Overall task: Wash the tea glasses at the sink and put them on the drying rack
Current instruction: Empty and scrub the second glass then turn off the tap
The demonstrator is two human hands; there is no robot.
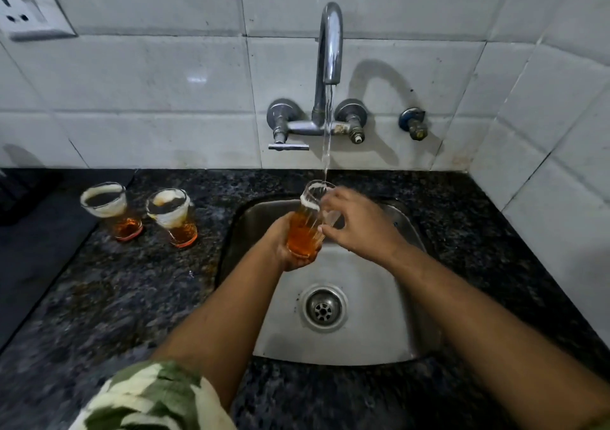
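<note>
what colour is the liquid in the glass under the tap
Amber-orange, in the glass held by the left hand; head view.

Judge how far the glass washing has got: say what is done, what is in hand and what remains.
Done: nothing yet; no clean glass and no drying rack show. In hand: the left hand holds one glass of amber liquid over the sink under the running tap, the right hand at its rim. Left: two foamy glasses wait on the counter.
</note>
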